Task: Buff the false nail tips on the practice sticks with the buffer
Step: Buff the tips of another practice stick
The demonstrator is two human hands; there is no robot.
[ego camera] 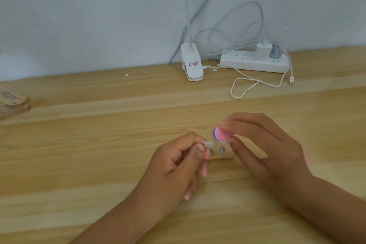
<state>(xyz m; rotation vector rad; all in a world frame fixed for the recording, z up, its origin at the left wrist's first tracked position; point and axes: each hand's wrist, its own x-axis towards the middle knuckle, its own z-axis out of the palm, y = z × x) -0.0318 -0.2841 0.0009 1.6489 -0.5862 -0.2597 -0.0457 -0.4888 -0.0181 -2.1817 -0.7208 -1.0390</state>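
Head view: The L hand (178, 166) is curled up. Its thumb and pointer finger pinch a small clear nail tip (208, 144). The R hand (265, 144) holds the buffer (221, 135), a pink and purple pad, btw thumb and fingers. Its other fingers are spread out.

The buffer is just right of the L pinch and a bit higher, very close to the nail tip. It's blurry there, so I can't tell if they touch.

Right under both grips a little wooden block (221, 157) sits on the table (99, 144). Two shiny practice sticks (220, 150) poke up from it. One is by the L thumb, under the nail tip. The other is just below the buffer.

Far past the L grip, by the wall, stands a white clip lamp (192, 65). Far past the R grip lies a white power strip (255, 62) w/ a charger (262, 50) plugged in. A white cable (245, 83) loops on the table in front of it. Way off left of the L hand is a brownish thing (11, 103), too blurry to tell what it is.
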